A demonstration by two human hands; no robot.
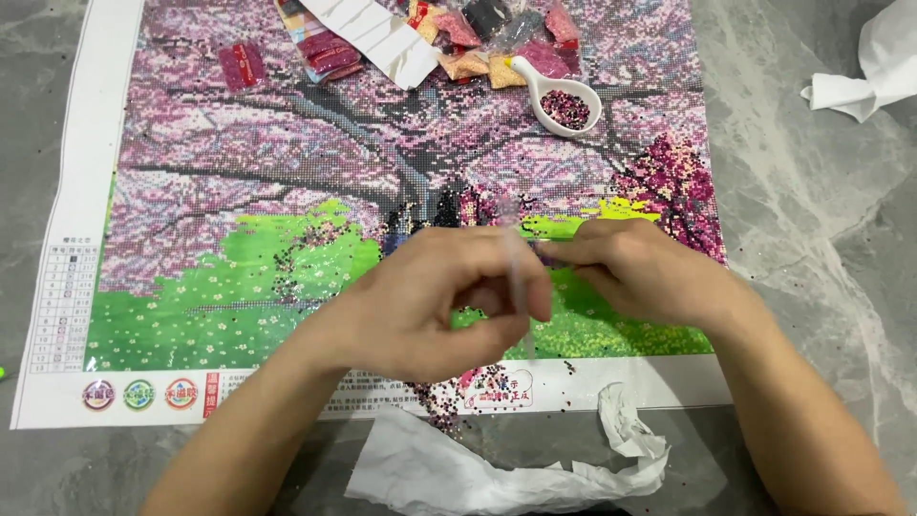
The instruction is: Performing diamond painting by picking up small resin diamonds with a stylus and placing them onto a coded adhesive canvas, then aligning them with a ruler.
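Both hands meet over the lower middle of a bead picture spread on the grey worktop. The left hand pinches a thin clear pen, held upright; the right hand has its fingertips closed at the pen, on what I cannot tell. Most of the pink tree and sky looks filled, while the green patch around the hands seems largely bare. Beyond the hands, a white dish holds dark pink beads, beside small bags of coloured beads. Crumpled paper lies nearer than the hands.
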